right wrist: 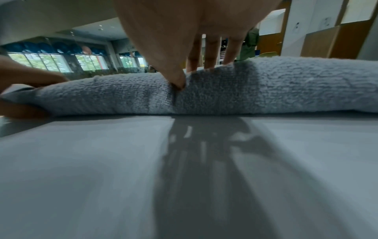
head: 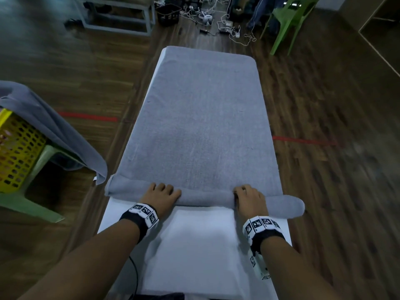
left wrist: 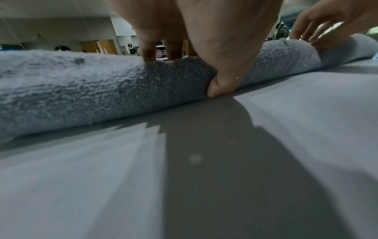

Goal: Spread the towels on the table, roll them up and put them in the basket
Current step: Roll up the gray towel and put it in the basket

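Where the head camera looked down, a grey towel [head: 201, 118] lay spread along the white table [head: 194, 245], its near end wound into a roll [head: 207, 199] that ran across the table and overhung the right edge. The left hand [head: 161, 194] and the right hand [head: 251, 199] both sat on that roll, well apart, fingers curled over its top. To the left, a yellow basket [head: 15, 152] stood on a green stool [head: 32, 204] with a second grey towel [head: 49, 126] draped over it. In the left wrist view, the left hand [left wrist: 204, 32] clasped the roll [left wrist: 81, 90], thumb [left wrist: 223, 84] pressed low against its near side by the tabletop and fingers over the crest; the right hand [left wrist: 327, 25] showed farther along the roll. In the right wrist view, the right hand [right wrist: 184, 29] gripped the roll [right wrist: 266, 90] likewise, thumb [right wrist: 175, 79] dug into the near face and fingers [right wrist: 210, 53] hooked over the top, with the left hand [right wrist: 26, 76] at the left edge.
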